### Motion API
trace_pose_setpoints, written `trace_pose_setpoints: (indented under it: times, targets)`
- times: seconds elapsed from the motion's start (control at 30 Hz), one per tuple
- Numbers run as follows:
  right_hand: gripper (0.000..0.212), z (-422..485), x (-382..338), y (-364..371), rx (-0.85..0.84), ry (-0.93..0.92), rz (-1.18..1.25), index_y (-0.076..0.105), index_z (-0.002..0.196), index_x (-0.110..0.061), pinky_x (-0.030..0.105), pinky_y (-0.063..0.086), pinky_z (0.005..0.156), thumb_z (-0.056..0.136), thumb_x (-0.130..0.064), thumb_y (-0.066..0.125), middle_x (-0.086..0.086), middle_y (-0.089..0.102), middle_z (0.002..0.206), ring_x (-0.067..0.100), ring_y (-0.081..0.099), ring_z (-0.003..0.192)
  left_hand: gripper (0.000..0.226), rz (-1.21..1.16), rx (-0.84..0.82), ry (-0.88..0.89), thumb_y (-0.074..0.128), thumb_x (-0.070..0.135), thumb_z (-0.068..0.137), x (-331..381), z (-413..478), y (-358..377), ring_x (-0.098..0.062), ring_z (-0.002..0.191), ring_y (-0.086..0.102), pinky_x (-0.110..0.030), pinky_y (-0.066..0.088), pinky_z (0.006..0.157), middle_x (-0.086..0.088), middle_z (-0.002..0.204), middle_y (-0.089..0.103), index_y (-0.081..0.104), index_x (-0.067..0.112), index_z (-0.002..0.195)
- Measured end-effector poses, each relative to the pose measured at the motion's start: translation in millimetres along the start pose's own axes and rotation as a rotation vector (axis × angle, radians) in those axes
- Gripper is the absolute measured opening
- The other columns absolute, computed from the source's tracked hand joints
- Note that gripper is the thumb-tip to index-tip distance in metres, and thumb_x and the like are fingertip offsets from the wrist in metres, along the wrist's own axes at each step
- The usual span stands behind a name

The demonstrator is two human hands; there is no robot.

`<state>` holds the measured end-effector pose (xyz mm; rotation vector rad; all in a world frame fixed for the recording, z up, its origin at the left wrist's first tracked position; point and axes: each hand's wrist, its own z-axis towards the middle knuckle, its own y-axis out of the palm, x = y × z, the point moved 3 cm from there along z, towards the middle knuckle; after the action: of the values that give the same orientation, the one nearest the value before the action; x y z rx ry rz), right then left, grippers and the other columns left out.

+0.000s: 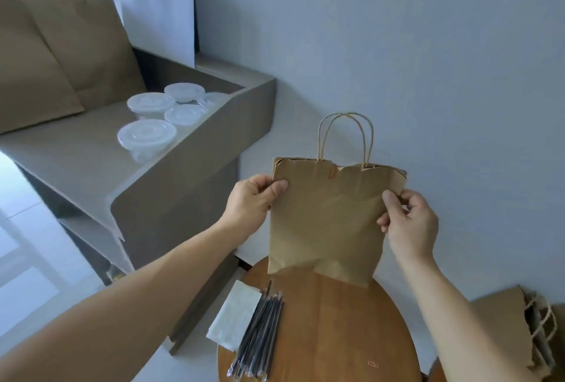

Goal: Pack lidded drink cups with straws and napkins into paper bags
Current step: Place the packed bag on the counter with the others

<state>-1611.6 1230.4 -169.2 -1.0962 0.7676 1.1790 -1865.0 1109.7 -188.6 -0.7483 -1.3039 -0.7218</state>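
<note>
A flat, folded brown paper bag (330, 216) with twisted handles hangs upright above the round wooden table (330, 336). My left hand (253, 201) pinches its upper left edge and my right hand (406, 222) pinches its upper right edge. On the table's left side lie a stack of white napkins (234, 314) and a bundle of wrapped black straws (260, 332). Several clear lidded cups (146, 134) stand on the grey counter (91, 149) at the left.
Large brown paper bags (61, 51) lean at the counter's back left, with a white bag (159, 8) behind them. More folded paper bags (519, 329) lie at the lower right. A plain wall rises behind the table.
</note>
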Motion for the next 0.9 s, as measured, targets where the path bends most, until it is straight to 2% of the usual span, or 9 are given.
trace_pose_setpoints:
  times: [0.07, 0.23, 0.3, 0.37, 0.43, 0.5, 0.7, 0.83, 0.9]
  targets:
    - [0.009, 3.8, -39.8, 7.8, 0.038, -0.06, 0.019, 0.062, 0.088, -0.022, 0.018, 0.045, 0.047, 0.094, -0.028, 0.065, -0.002, 0.058, 0.045, 0.005, 0.052, 0.039, 0.013, -0.067, 0.013, 0.062, 0.071, 0.035, 0.089, 34.9, 0.4, -21.8, -0.005, 0.065, 0.063, -0.017, 0.051, 0.062, 0.004, 0.079, 0.075, 0.075, 0.025, 0.081]
    - [0.009, 4.8, -128.7, 31.0, 0.076, -0.168, 0.075, 0.061, 0.083, -0.032, 0.042, 0.053, 0.065, 0.088, -0.037, 0.067, -0.005, 0.058, 0.046, 0.011, 0.056, 0.049, 0.013, -0.209, 0.035, 0.175, 0.07, 0.026, 0.091, 108.0, -6.2, -81.0, -0.02, 0.078, 0.069, -0.036, 0.058, 0.074, -0.008, 0.087, 0.076, 0.074, 0.016, 0.083]
    - [0.009, 1.3, -161.5, 44.9, 0.071, -0.191, 0.115, 0.063, 0.081, -0.032, 0.047, 0.053, 0.071, 0.085, -0.039, 0.067, -0.006, 0.057, 0.045, 0.014, 0.056, 0.052, 0.014, -0.251, 0.055, 0.21, 0.068, 0.022, 0.093, 130.4, -12.2, -105.9, -0.018, 0.074, 0.068, -0.034, 0.059, 0.07, -0.008, 0.082, 0.075, 0.072, 0.01, 0.086]
    - [0.007, -4.4, -191.9, 61.3, 0.059, -0.208, 0.167, 0.064, 0.08, -0.032, 0.045, 0.051, 0.069, 0.084, -0.035, 0.069, -0.006, 0.056, 0.046, 0.012, 0.054, 0.048, 0.014, -0.232, 0.103, 0.261, 0.067, 0.02, 0.093, 151.5, -18.5, -133.6, -0.007, 0.061, 0.066, -0.019, 0.052, 0.056, 0.001, 0.071, 0.073, 0.072, 0.008, 0.087]
    - [0.008, -10.6, -219.1, 78.5, 0.044, -0.233, 0.207, 0.064, 0.08, -0.031, 0.039, 0.05, 0.064, 0.086, -0.03, 0.069, -0.006, 0.057, 0.051, 0.008, 0.052, 0.043, 0.014, -0.179, 0.158, 0.31, 0.068, 0.02, 0.092, 170.2, -21.4, -161.7, -0.002, 0.055, 0.062, -0.015, 0.048, 0.052, 0.007, 0.066, 0.071, 0.073, 0.009, 0.085]
    - [0.01, -15.9, -244.1, 96.7, 0.02, -0.264, 0.217, 0.063, 0.082, -0.031, 0.037, 0.051, 0.062, 0.088, -0.026, 0.068, -0.002, 0.059, 0.058, 0.007, 0.052, 0.041, 0.014, -0.12, 0.212, 0.334, 0.069, 0.026, 0.091, 185.7, -21.4, -189.1, -0.004, 0.057, 0.063, -0.019, 0.052, 0.056, 0.008, 0.068, 0.072, 0.074, 0.014, 0.084]
    - [0.009, -9.9, -309.4, 160.4, -0.091, -0.334, 0.309, 0.063, 0.082, -0.026, 0.036, 0.052, 0.059, 0.089, -0.022, 0.068, -0.004, 0.056, 0.049, 0.009, 0.051, 0.04, 0.016, -0.076, 0.369, 0.399, 0.071, 0.037, 0.087, 219.6, -8.0, -262.0, -0.018, 0.066, 0.067, -0.041, 0.06, 0.062, -0.008, 0.08, 0.074, 0.076, 0.026, 0.077]
    - [0.01, 8.2, -343.1, 215.9, -0.186, -0.38, 0.356, 0.062, 0.081, -0.025, 0.035, 0.049, 0.059, 0.09, -0.021, 0.066, -0.008, 0.055, 0.044, 0.009, 0.052, 0.042, 0.019, -0.041, 0.485, 0.468, 0.072, 0.031, 0.087, 238.9, 8.0, -305.1, -0.011, 0.067, 0.067, -0.028, 0.056, 0.065, 0.006, 0.071, 0.073, 0.075, 0.027, 0.069]
    - [0.012, 18.9, -357.5, 244.7, -0.231, -0.398, 0.37, 0.062, 0.081, -0.025, 0.035, 0.049, 0.06, 0.091, -0.02, 0.065, -0.009, 0.056, 0.046, 0.008, 0.051, 0.041, 0.016, -0.056, 0.527, 0.47, 0.072, 0.027, 0.088, 244.9, 17.8, -325.8, -0.016, 0.07, 0.068, -0.033, 0.057, 0.071, 0.002, 0.074, 0.073, 0.074, 0.022, 0.072]
